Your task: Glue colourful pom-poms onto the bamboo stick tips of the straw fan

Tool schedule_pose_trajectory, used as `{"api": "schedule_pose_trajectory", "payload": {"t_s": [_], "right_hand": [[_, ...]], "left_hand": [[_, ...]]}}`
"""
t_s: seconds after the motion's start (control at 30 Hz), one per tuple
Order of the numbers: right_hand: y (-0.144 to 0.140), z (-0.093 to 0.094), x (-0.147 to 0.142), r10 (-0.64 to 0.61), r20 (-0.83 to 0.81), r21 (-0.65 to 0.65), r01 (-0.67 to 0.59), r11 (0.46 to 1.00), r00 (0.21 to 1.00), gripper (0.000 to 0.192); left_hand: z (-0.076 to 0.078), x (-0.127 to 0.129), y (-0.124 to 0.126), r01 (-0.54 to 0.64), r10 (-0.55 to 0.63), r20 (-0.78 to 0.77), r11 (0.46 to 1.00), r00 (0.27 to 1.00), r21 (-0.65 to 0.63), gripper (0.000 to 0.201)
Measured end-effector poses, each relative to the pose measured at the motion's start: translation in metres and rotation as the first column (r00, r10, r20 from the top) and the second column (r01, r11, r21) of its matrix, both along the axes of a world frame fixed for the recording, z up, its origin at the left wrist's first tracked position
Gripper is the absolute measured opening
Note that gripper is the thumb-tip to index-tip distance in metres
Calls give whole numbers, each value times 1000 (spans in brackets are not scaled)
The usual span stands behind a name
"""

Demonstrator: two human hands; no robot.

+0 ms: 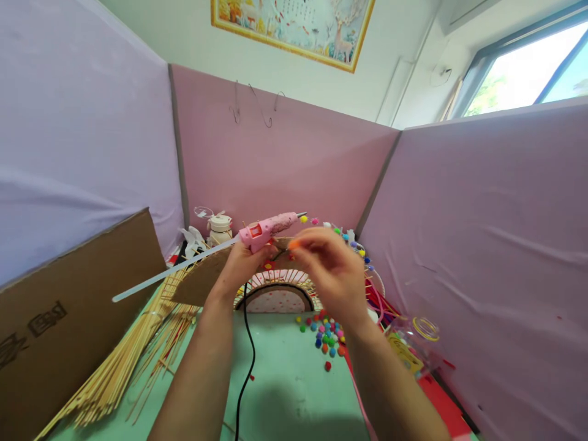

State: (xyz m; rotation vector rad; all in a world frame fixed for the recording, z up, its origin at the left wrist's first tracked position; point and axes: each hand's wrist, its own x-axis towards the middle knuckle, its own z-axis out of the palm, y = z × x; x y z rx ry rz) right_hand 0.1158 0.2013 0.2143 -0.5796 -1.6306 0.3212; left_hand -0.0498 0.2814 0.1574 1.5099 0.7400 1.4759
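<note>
My left hand (pixel 248 260) is wrapped round a pink hot glue gun (pixel 271 228), its metal nozzle pointing to the upper right. A long translucent glue stick (pixel 174 269) sticks out of its back, and a black cord (pixel 252 343) hangs below. My right hand (pixel 333 263) pinches a small orange pompom (pixel 294 244) just below and right of the nozzle. Behind both hands stands a curved frame of cardboard (pixel 197 282) and thin sticks, with an arch (pixel 278 285) at its base. Coloured pompoms sit at the stick tips along its upper right edge, a yellow pompom (pixel 304 218) among them.
Loose pompoms (pixel 326 337) lie on the green table (pixel 294 380). Bundled bamboo sticks (pixel 124 355) and a large cardboard sheet (pixel 68 318) are at the left. A white jar (pixel 220 228) stands behind. At the right lies a plastic bag (pixel 416 343). Fabric-covered partitions (pixel 285 159) enclose the table.
</note>
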Motion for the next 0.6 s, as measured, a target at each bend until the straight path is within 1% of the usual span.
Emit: {"api": "schedule_pose_trajectory", "payload": {"t_s": [0.03, 0.07, 0.13, 0.2, 0.27, 0.33, 0.4, 0.53, 0.6], "right_hand": [[13, 0, 12, -55, -111, -92, 44, 995, 992, 7], [27, 0, 23, -89, -190, -178, 55, 982, 978, 10], [51, -2, 38, -69, -304, -296, -25, 955, 950, 17], [68, -4, 44, -16, -379, -353, -129, 927, 925, 22], [75, -6, 43, 27, -418, -380, -202, 903, 908, 25], [76, -8, 39, 50, -434, -394, -240, 887, 900, 27], [75, -10, 35, 62, -441, -396, -256, 882, 895, 27], [74, -9, 31, 81, -441, -386, -271, 882, 894, 25], [74, -9, 30, 97, -439, -382, -284, 880, 893, 23]], "left_hand": [[1, 1, 0, -14, 14, 2, 1000, 1000, -4, 26], [2, 1, 0, -30, 30, 4, 1000, 1000, -7, 26], [5, 2, -2, -53, 53, 1, 999, 999, -12, 25], [7, 3, -4, -44, 44, -12, 999, 999, -16, 24], [9, 3, -6, -36, 36, -22, 999, 999, -7, 24], [9, 2, -7, -29, 29, -20, 1000, 999, 6, 24], [9, 2, -7, -17, 17, -17, 1000, 1000, -13, 25], [8, 2, -8, -1, 1, 4, 994, 1000, -105, 27], [8, 3, -8, -2, 3, 15, 993, 1000, -117, 28]]}}
